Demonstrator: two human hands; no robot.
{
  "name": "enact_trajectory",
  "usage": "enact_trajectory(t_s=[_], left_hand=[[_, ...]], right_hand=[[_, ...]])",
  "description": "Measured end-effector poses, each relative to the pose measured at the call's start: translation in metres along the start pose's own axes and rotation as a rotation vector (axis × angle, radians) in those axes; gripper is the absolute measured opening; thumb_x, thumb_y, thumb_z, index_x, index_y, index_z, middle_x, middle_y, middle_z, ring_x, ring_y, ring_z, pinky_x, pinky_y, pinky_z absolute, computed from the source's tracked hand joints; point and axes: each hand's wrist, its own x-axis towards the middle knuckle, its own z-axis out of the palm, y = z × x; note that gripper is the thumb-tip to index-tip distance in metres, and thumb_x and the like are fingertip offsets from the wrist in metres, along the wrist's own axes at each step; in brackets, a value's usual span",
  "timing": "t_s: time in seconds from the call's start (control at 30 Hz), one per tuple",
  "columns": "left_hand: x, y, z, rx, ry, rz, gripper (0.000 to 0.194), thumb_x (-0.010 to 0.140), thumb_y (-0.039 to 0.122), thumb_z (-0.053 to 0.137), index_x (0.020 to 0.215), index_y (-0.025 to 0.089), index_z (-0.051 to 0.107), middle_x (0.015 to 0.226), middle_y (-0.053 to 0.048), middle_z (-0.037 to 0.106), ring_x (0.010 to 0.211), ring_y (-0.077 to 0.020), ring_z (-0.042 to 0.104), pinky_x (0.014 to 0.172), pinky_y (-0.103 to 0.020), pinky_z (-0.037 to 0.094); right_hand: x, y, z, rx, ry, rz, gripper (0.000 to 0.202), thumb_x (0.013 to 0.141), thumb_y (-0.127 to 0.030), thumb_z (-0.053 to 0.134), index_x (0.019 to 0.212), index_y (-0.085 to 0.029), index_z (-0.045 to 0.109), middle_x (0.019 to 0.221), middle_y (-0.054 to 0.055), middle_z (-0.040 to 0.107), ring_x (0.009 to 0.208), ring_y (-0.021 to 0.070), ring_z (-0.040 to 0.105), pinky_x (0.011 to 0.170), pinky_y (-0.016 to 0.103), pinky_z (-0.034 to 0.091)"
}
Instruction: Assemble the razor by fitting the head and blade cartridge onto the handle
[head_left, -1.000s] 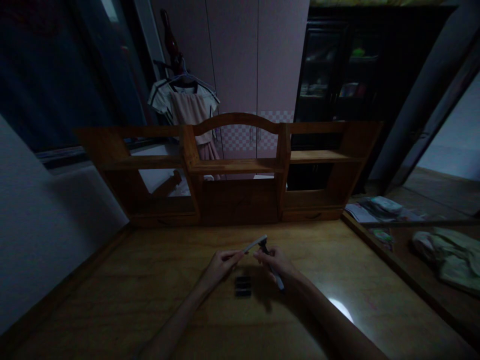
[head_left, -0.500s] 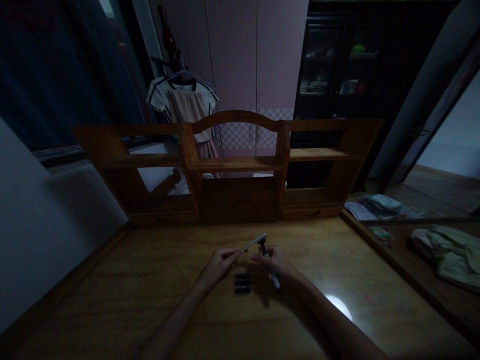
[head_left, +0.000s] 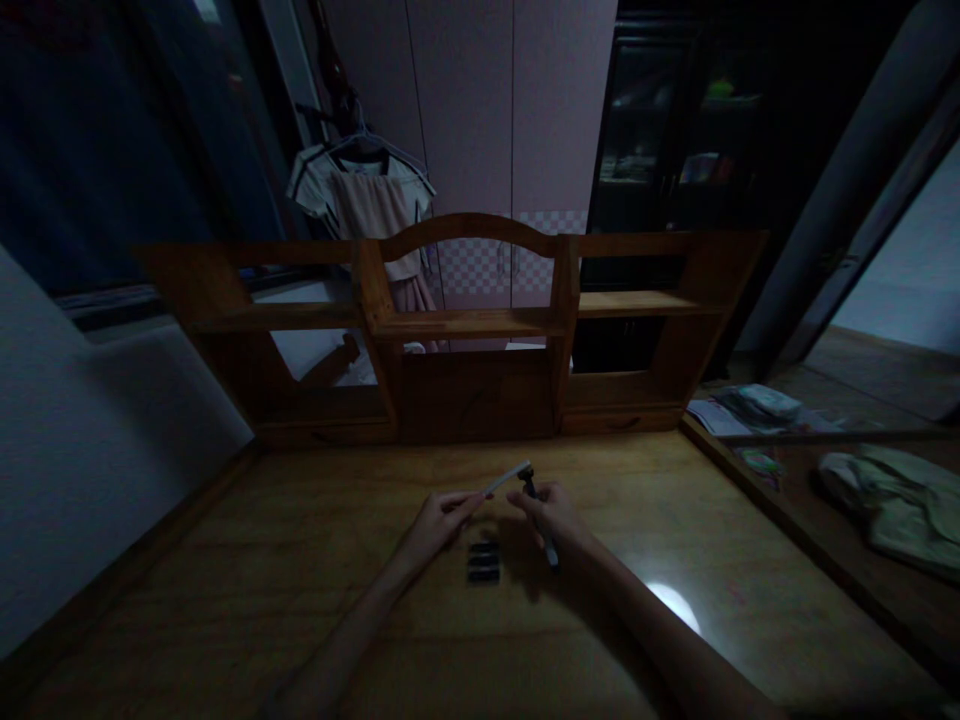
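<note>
Over the wooden desk, my left hand (head_left: pixel 437 524) pinches a thin pale stick (head_left: pixel 507 479) by its lower end. The stick slants up to the right, and its far tip meets the dark head of a razor (head_left: pixel 529 482). My right hand (head_left: pixel 551 514) is closed round the razor's handle, which sticks out below the fingers. Whether the stick is a small brush cannot be made out in the dim light. Beneath and between the hands, several small dark blocks (head_left: pixel 484 562), which look like razor cartridges, lie in a stack of rows on the desktop.
A wooden shelf unit (head_left: pixel 469 322) stands along the desk's far edge. To the right, a raised wooden edge (head_left: pixel 795 540) borders the desk, with a pale cloth bundle (head_left: pixel 900 505) and papers (head_left: pixel 720 417) beyond. A round light reflection shows near my right forearm.
Both hands keep their grips. The razor and stick have shifted very slightly at their contact, and the whole view has tilted a little.
</note>
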Motion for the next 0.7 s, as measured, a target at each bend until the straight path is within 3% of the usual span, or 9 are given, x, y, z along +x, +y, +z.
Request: enact_trajectory(t_s=[0.27,0.57,0.7], left_hand=[[0.0033,-0.0091,-0.0022,0.015,0.018,0.018,0.062,0.076,0.06,0.051,0.11,0.01,0.066,0.05,0.006,0.034,0.041,-0.0053,0.026,0.04,-0.019,0.015],[0.0038,-0.0073,-0.0017,0.011,0.021,0.013,0.062,0.074,0.06,0.053,0.106,0.009,0.067,0.05,0.005,0.034,0.042,-0.0054,0.028,0.041,-0.019,0.015],[0.0029,-0.0063,-0.0025,-0.01,0.004,0.021,0.06,0.076,0.058,0.053,0.108,0.009,0.067,0.049,0.006,0.033,0.042,-0.0055,0.027,0.041,-0.019,0.013]], right_hand=[[0.0016,0.0001,-0.007,0.001,-0.045,-0.044,0.041,0.075,-0.046,0.061,0.05,-0.015,0.05,0.035,-0.004,0.042,0.028,0.0053,0.033,0.031,0.019,0.02],[-0.0019,-0.001,-0.0031,0.058,-0.149,-0.016,0.038,0.078,-0.046,0.055,0.055,-0.018,0.044,0.033,-0.004,0.044,0.026,0.0077,0.038,0.029,0.018,0.023],[-0.0006,0.0002,-0.0033,0.067,-0.104,-0.019,0.039,0.078,-0.049,0.055,0.057,-0.018,0.043,0.033,-0.006,0.04,0.025,0.0074,0.036,0.027,0.017,0.021]])
